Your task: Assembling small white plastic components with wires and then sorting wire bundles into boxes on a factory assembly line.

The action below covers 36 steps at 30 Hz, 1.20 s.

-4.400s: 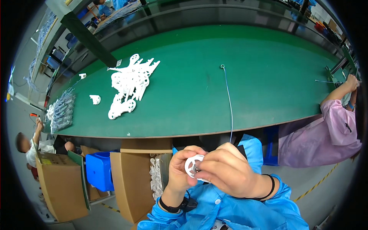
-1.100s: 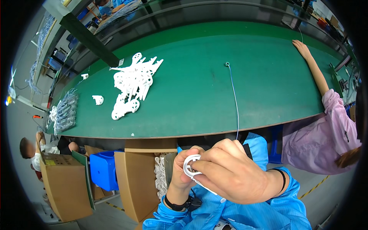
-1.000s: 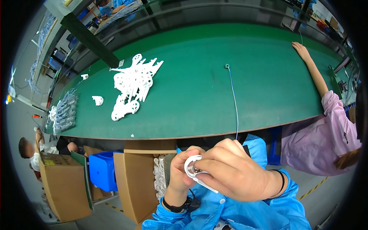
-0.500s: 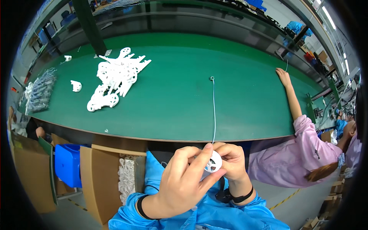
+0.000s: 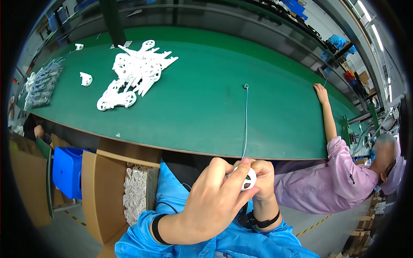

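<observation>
A stool (image 5: pixel 67 174) stands left of the grip, a carton (image 5: pixel 28 180) farther left. A co-worker (image 5: pixel 320 189) is on the grip's right.

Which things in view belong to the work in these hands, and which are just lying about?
Seem to belong:
white round part, held in the left hand and right hand
thin wire, running to the hands
pile of white parts, probably

Seem just lying about:
blue stool
brown box, far left

Tube lights (image 5: pixel 364 10) are glowing at upper right; light is falling evenly over the table (image 5: pixel 193 120). White parts (image 5: pixel 137 69), upper left, are nearly washing out. Left hand (image 5: pixel 211 195) is showing crisp. Fisheye is bending edges, black is filling corners.
</observation>
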Motion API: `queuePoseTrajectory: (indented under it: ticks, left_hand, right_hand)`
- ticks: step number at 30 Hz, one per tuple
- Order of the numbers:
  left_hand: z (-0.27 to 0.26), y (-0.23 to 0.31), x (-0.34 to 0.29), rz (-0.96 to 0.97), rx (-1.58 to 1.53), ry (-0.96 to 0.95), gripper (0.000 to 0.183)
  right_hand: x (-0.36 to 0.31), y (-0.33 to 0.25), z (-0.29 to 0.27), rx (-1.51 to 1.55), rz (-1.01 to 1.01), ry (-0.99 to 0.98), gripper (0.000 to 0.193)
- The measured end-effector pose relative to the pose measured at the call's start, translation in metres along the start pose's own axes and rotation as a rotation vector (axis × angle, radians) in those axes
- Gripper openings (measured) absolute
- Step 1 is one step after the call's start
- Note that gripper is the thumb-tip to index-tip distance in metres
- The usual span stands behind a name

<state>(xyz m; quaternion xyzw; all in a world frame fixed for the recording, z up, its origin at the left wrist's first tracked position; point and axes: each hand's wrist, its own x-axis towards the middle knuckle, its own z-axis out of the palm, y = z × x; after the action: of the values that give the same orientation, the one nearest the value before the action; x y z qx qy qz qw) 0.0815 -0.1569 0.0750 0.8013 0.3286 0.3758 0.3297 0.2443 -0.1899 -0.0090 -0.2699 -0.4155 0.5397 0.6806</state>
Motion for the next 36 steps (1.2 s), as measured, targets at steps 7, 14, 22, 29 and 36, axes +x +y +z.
queuePoseTrajectory:
  ticks: [7,14,22,29,36]
  left_hand:
    - [-0.001,0.0,-0.001,-0.037,-0.018,0.006,0.05]
    - [0.003,-0.002,0.0,-0.044,-0.076,0.034,0.052]
    - [0.004,-0.001,0.0,-0.036,-0.1,0.023,0.053]
    - [0.001,-0.009,-0.004,-0.121,-0.469,-0.013,0.057]
    - [0.026,-0.06,-0.025,0.119,-1.187,0.137,0.061]
  right_hand:
    - [0.0,-0.006,0.003,-0.177,-0.03,0.015,0.007]
    - [0.001,-0.009,0.004,-0.169,-0.042,0.016,0.009]
    - [0.001,-0.014,-0.001,-0.269,-0.095,-0.054,0.009]
    - [0.009,-0.031,0.018,-0.512,-0.165,-0.075,0.011]
    - [0.026,-0.083,0.076,-1.15,-0.305,-0.376,0.028]
